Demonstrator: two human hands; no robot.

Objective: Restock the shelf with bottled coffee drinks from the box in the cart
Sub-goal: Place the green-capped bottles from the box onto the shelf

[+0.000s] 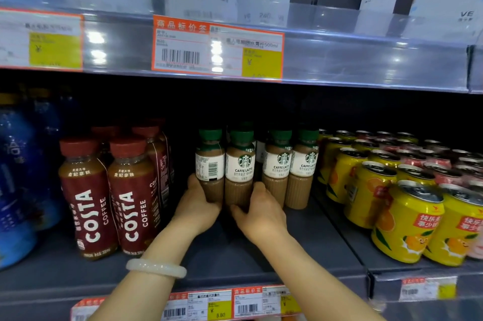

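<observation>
Four green-capped latte bottles (264, 166) stood in the front row mid-shelf (308, 237), ribbed clear plastic with white labels, more dimly visible behind. The left hand (200, 205) curled round the leftmost bottle's base; the right hand (257, 212) gripped the second one low down. Two red-capped Costa bottles (109, 195) stood in front at left, others behind. Many glossy yellow cans (407, 218) crowded the right. A pale smooth bangle (156, 268) ringed the left wrist.

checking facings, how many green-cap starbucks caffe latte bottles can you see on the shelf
4 in the front row: one held by the left hand, one by the right hand, two standing right. Caps behind suggest more hidden.
</observation>
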